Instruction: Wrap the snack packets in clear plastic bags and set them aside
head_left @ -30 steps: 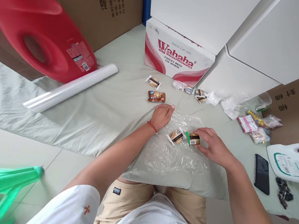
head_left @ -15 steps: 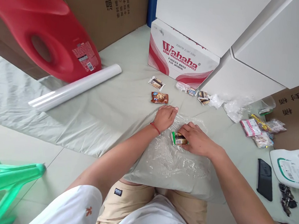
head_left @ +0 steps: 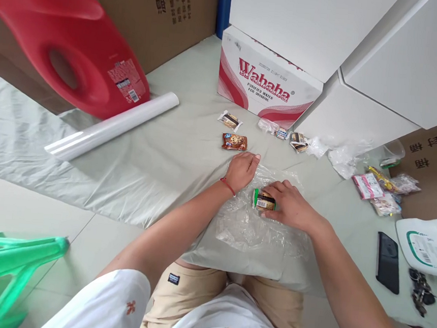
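My right hand (head_left: 290, 204) has its thumb and fingers around the right end of a small wrapped snack (head_left: 264, 200) with a green edge, a dark band and a barcode. The snack lies over a clear plastic bag (head_left: 251, 230) spread on the cloth. My left hand (head_left: 242, 170), a red string at its wrist, is curled closed at the bag's far left edge, gripping the film. Just beyond it lies a brown cookie packet (head_left: 234, 142). A clear-wrapped snack (head_left: 230, 120) rests farther back.
Behind stands a white and red Wahaha box (head_left: 264, 81). Small wrapped snacks (head_left: 299, 142) and crumpled clear wrappers (head_left: 341, 162) lie to its right. A phone (head_left: 388, 262), keys (head_left: 420, 292) and a white jug (head_left: 427, 246) are at right; a white roll (head_left: 112, 125) and red jug (head_left: 96, 79) at left.
My right fingers have shifted slightly on the snack, so more of its label shows and it sits a little turned. The left hand has stayed in place.
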`<state>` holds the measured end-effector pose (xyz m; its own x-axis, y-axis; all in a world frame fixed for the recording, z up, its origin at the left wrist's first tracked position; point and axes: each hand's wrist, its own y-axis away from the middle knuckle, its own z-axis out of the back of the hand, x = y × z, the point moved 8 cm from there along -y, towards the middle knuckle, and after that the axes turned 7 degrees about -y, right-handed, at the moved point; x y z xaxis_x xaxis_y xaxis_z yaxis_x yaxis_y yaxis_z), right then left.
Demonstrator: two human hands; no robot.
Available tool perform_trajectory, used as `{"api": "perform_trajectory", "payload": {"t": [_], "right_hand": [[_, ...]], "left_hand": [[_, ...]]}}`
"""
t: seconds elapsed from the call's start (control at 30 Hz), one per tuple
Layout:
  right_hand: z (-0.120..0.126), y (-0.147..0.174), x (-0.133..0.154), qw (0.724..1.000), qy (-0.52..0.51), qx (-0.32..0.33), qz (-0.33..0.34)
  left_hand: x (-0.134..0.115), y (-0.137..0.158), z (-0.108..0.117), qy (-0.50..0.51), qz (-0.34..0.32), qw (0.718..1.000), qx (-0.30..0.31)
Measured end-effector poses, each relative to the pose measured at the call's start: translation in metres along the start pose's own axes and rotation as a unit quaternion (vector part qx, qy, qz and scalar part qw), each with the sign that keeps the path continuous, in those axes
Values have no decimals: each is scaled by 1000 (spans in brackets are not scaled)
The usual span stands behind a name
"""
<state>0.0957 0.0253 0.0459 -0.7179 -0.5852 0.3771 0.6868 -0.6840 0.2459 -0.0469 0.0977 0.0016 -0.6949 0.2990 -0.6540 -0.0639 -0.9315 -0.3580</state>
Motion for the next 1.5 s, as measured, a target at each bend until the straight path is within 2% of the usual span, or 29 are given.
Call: {"api": "perform_trajectory", "payload": {"t": [0.1, 0.2, 0.37, 0.5, 0.67, 0.77, 0.87, 0.97, 1.07, 1.13, 1.23, 1.37, 1.43, 1.5], "right_hand": [[20, -2, -13, 995, -32, -91, -8], [30, -17, -30, 986, -7, -161, -37], [18, -58, -53, 991, -32, -124, -40], [24, -64, -64, 990, -98, -83, -59], [39, -48, -57, 982, -161, -85, -44], [43, -38, -47, 981, -162, -107, -18], [43, -27, -37, 982, -144, -123, 13], [42, -12, -28, 980, -132, -139, 45], [38, 5, -22, 978, -127, -150, 71], [32, 15, -22, 977, -121, -155, 78], [19, 27, -28, 980, -103, -155, 70], [-1, 39, -39, 987, -72, -135, 51], [-8, 51, -40, 985, -83, -137, 55], [-8, 69, -37, 976, -117, -175, 52]], "left_hand": [[-4, 1, 6, -2, -11, 1000, -19], [-8, 2, 12, -15, -11, 999, -38], [-9, 4, 19, -51, 19, 998, -42], [-11, 4, 20, -90, 32, 995, 0], [-11, 7, 21, -116, 2, 984, 134], [-6, 12, 25, -140, -13, 965, 220], [-5, 21, 35, -164, -22, 947, 276], [-16, 34, 50, -168, -38, 943, 283], [-39, 46, 68, -191, -76, 950, 237], [-55, 58, 73, -213, -115, 944, 223], [-70, 82, 68, -230, -176, 922, 257], [-67, 116, 57, -212, -209, 892, 340], [-62, 128, 56, -200, -203, 889, 359], [-59, 135, 59, -186, -194, 897, 350]]}}
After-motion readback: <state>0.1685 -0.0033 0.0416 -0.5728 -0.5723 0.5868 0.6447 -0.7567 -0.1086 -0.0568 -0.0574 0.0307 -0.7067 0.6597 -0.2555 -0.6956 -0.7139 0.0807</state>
